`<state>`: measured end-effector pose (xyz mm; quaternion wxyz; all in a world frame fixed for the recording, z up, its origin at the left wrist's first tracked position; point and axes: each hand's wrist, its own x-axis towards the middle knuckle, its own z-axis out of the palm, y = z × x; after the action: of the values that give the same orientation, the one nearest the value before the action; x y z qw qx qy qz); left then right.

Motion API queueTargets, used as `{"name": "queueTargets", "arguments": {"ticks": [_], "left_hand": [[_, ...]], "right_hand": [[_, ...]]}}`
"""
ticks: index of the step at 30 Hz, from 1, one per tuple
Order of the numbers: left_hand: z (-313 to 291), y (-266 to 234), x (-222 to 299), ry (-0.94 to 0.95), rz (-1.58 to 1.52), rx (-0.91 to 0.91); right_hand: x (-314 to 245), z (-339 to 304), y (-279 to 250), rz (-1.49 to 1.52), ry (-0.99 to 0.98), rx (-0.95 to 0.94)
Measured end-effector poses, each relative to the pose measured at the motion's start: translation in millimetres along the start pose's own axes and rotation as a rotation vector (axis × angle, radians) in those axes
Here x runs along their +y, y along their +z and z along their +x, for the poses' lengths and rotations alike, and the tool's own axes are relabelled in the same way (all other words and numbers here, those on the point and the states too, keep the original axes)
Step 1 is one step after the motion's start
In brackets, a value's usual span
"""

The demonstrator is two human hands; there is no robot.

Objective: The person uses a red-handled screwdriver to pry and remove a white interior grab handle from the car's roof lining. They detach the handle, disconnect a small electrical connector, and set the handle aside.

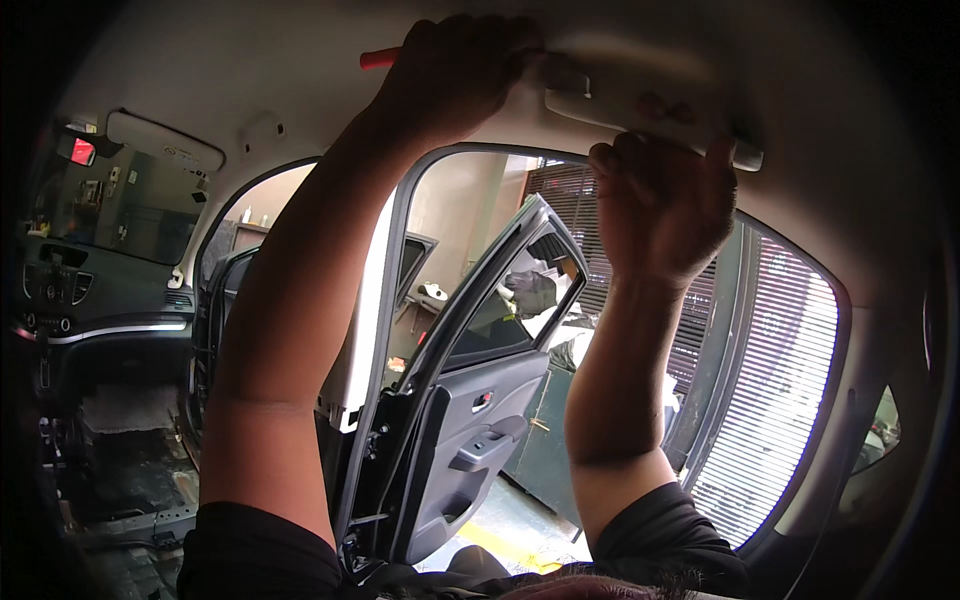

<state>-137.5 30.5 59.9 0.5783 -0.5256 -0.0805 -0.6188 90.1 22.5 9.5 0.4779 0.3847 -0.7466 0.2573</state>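
So we're sat inside a stripped-out car, arms up at the roof. Far left there's the mirror [82, 150] with a patch of red in it, then the dash [120, 270] with its vents and a silvery strip, and below that the car floor [130, 505], down to dark metal with a few bits of wiring on it. The visor [165, 138] is folded up flat, just above the windscreen. Next comes the red end of a tool [378, 58], poking out of our left hand [465, 75], which is closed tight round it right up by the headlining; the working end is too dark to make out, but it points toward the trim. Past our left arm the door [490, 400] hangs wide open, grey inside, with a dark green cabinet [545, 440] behind it. The trim [650, 105] is a long pale piece at the roof above the door opening, tilted down to the right. Our right hand [665, 205] is just under it, fingers half curled up at its lower edge; can't tell if we're gripping it or only touching. Over on the right, bright slats [770, 370] show through the opening.
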Motion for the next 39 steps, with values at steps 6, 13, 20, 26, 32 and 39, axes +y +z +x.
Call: {"name": "queueTargets", "arguments": {"ticks": [6,13,20,26,32,39], "left_hand": [[-15,7,-2,0.062,0.096,0.051],[-18,13,-2,0.013,0.092,0.071],[-15,17,-11,0.074,0.022,0.103],[-14,18,-12,0.011,-0.129,0.088],[-3,9,-13,0.116,-0.068,0.039],[13,15,-25,0.276,0.027,0.119]], "right_hand": [[-4,0,5,-0.056,-0.008,-0.01],[-6,3,1,-0.139,-0.016,-0.068],[-8,5,-3,-0.19,-0.001,-0.127],[-8,6,1,-0.179,0.017,-0.134],[-6,3,0,-0.129,0.003,-0.09],[-3,9,3,-0.099,-0.027,-0.089]]}}
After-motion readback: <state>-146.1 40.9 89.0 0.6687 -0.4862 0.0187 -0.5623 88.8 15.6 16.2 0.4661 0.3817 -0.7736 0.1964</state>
